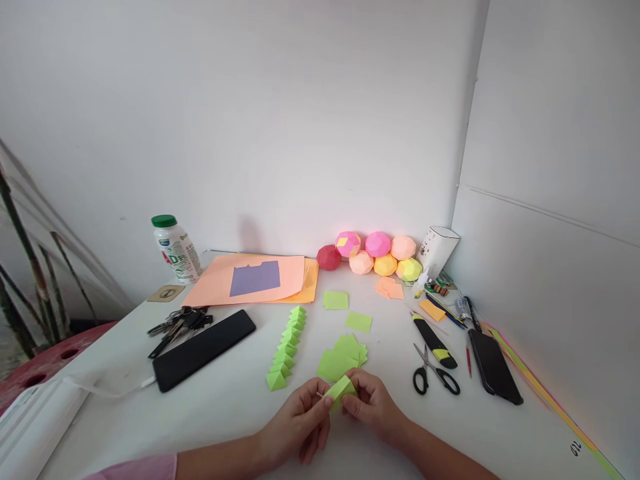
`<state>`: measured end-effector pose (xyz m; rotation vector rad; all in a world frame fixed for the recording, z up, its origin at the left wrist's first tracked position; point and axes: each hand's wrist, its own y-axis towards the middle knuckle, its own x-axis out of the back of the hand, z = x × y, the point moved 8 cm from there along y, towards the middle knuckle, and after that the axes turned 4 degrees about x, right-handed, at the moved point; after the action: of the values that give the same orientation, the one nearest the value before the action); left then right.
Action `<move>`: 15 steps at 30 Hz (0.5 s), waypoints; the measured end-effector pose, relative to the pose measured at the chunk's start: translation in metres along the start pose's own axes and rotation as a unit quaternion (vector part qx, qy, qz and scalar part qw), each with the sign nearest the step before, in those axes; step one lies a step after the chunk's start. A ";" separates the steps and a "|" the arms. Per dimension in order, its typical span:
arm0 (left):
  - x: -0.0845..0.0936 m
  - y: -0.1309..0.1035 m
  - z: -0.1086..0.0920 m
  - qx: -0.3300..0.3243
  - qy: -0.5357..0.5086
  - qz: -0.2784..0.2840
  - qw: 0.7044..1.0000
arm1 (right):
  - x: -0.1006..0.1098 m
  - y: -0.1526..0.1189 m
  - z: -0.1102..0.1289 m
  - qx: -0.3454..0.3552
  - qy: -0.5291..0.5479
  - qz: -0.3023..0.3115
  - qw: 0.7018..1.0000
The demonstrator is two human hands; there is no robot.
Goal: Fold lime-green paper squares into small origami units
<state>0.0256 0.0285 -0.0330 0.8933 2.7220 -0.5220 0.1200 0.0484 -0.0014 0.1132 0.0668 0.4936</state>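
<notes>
Between both hands, near the table's front edge, is a small folded piece of light green paper (340, 390). My left hand (301, 419) pinches its left side between thumb and fingers. My right hand (374, 407) grips the right side, thumb in front. Just behind the hands lies a loose pile of flat green paper pieces (339, 360). Two more green rectangles (335, 300) lie farther back. To the left, a row of folded green paper units (286, 348) runs away from me.
Scissors (426, 368), a box cutter (434, 341) and a phone (495, 367) lie at right. Faceted paper balls (378, 245) line the wall. At left are a black power bank (204, 350), keys (183, 325), a bottle (177, 253) and orange paper sheets (210, 280).
</notes>
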 end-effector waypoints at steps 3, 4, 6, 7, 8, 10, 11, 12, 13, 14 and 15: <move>-0.001 -0.002 -0.001 -0.003 0.018 0.001 1.000 | 0.002 -0.001 -0.007 -0.034 0.002 -0.007 0.999; -0.001 -0.002 -0.002 -0.008 0.024 -0.004 1.000 | 0.002 -0.002 -0.009 -0.044 0.003 -0.011 0.999; 0.001 -0.003 -0.004 -0.025 0.032 -0.021 0.999 | 0.003 -0.002 -0.011 -0.055 0.001 -0.016 0.998; 0.003 -0.004 -0.006 -0.036 0.032 -0.033 0.998 | 0.004 -0.002 -0.012 -0.057 -0.003 -0.018 0.998; 0.004 -0.005 -0.009 -0.052 0.029 -0.047 0.997 | 0.004 -0.003 -0.012 -0.057 -0.009 -0.017 0.998; 0.009 -0.008 -0.016 -0.095 0.019 -0.079 0.992 | 0.004 -0.003 -0.013 -0.057 -0.026 -0.015 0.998; 0.011 -0.010 -0.019 -0.117 0.016 -0.093 0.989 | 0.004 -0.003 -0.013 -0.055 -0.039 -0.014 0.998; 0.012 -0.011 -0.022 -0.137 0.018 -0.103 0.985 | 0.004 -0.003 -0.012 -0.052 -0.053 -0.012 0.997; 0.013 -0.012 -0.024 -0.153 0.025 -0.107 0.982 | 0.004 -0.003 -0.012 -0.048 -0.069 -0.009 0.996; 0.013 -0.012 -0.025 -0.163 0.036 -0.105 0.980 | 0.004 -0.003 -0.011 -0.043 -0.085 -0.005 0.995; 0.013 -0.012 -0.025 -0.167 0.050 -0.098 0.980 | 0.003 -0.003 -0.010 -0.039 -0.100 -0.001 0.994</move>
<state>0.0058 0.0360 -0.0115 0.5847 2.8834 -0.0445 0.1234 0.0482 -0.0119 0.0845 -0.1479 0.4794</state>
